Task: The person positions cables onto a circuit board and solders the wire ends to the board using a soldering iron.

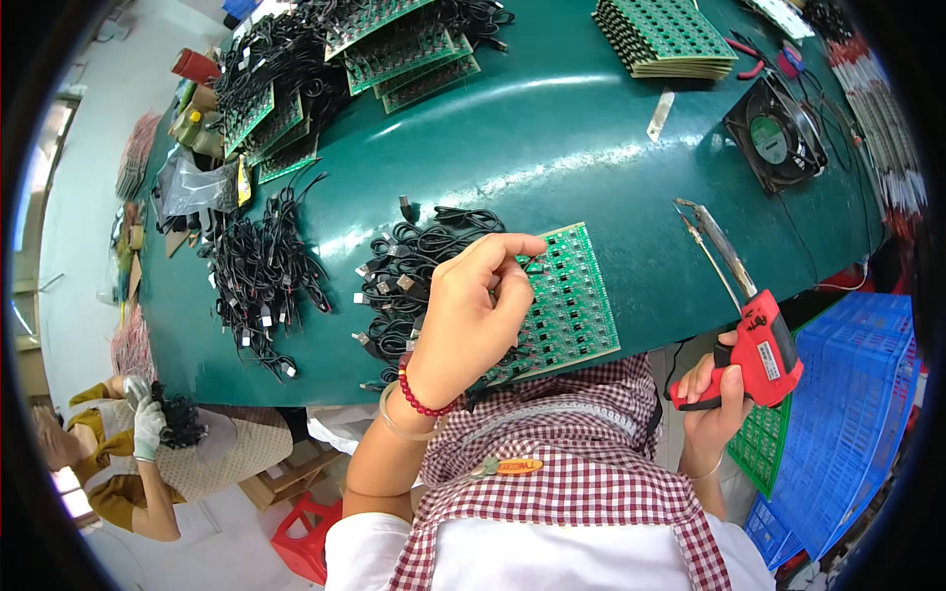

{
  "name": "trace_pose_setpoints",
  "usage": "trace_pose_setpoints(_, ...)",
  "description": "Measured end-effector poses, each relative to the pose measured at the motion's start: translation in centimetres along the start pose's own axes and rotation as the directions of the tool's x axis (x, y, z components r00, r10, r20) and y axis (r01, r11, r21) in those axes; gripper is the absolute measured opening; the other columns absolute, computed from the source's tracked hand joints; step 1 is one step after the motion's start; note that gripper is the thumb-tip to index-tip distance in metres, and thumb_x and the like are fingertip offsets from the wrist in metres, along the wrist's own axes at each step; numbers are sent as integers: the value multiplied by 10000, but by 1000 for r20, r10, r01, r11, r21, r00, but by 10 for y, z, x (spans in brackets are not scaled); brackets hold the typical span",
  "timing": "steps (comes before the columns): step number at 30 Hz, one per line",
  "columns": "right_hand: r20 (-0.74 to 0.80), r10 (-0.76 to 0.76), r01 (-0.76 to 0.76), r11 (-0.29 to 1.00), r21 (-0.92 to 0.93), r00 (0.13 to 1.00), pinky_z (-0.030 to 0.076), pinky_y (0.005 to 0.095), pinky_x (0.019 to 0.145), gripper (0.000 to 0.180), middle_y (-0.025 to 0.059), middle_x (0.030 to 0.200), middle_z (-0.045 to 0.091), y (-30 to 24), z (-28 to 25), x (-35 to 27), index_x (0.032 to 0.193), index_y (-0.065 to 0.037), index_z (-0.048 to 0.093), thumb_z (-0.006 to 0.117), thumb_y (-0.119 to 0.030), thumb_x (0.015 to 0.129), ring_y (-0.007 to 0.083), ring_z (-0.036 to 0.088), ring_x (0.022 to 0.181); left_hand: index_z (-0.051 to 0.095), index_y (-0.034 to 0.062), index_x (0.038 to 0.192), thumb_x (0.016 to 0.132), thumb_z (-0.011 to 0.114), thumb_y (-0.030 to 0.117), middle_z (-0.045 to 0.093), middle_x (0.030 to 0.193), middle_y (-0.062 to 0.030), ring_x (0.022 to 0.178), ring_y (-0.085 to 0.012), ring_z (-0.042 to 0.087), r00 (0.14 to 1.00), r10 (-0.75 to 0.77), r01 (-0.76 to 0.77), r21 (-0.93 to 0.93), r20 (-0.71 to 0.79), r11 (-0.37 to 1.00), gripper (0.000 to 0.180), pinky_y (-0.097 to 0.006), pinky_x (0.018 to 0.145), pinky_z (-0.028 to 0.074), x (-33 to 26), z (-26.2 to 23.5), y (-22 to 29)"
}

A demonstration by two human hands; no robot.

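My left hand [478, 310] is over a green circuit board panel [581, 291] at the table's near edge. Its thumb and forefinger are pinched together, and a small dark bit shows at their tips, too hidden to make out. Just left of that hand, partly under it, lies a bundle of black USB cables [399, 261]. In my right hand [711, 399] is a red and black soldering gun [764, 350], gripped by its handle. The gun's metal tip points up and away, to the right of the panel and apart from it.
More black cables [261, 261] lie to the left. Panels with cables [414, 64] are heaped at the back, near a stack of green panels [665, 34]. A black fan [774, 133] stands at right, above blue crates [847, 394]. Another person [118, 443] works at lower left.
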State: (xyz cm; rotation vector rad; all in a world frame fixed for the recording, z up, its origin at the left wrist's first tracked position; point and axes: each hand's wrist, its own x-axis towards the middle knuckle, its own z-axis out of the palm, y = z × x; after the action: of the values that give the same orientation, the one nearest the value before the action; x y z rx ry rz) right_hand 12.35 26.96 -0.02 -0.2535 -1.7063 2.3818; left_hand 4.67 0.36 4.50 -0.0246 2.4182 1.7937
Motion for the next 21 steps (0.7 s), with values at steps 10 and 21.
trace_pose_setpoints(10, 45, 36, -35, 999, -20, 998, 431, 263, 465, 383, 50, 613, 477, 2, 7, 2, 1196, 40, 434, 473, -274, 980, 107, 437, 471, 612, -14, 1111, 866, 496, -70, 543, 749, -15, 542, -43, 521, 994, -41, 39, 27, 96, 999, 277, -210, 474, 466, 1, 9, -11)
trace_pose_setpoints(21, 78, 123, -125, 992, 25, 989, 461, 282, 483, 376, 62, 610, 497, 4, 11, 1, 1190, 48, 460, 528, -223, 938, 119, 478, 491, 687, 88, 1011, 808, 532, -103, 478, 708, -94, 619, -234, 520, 956, 250, -293, 425, 155, 857, 319, -322, 589, 439, -2, 16, -14)
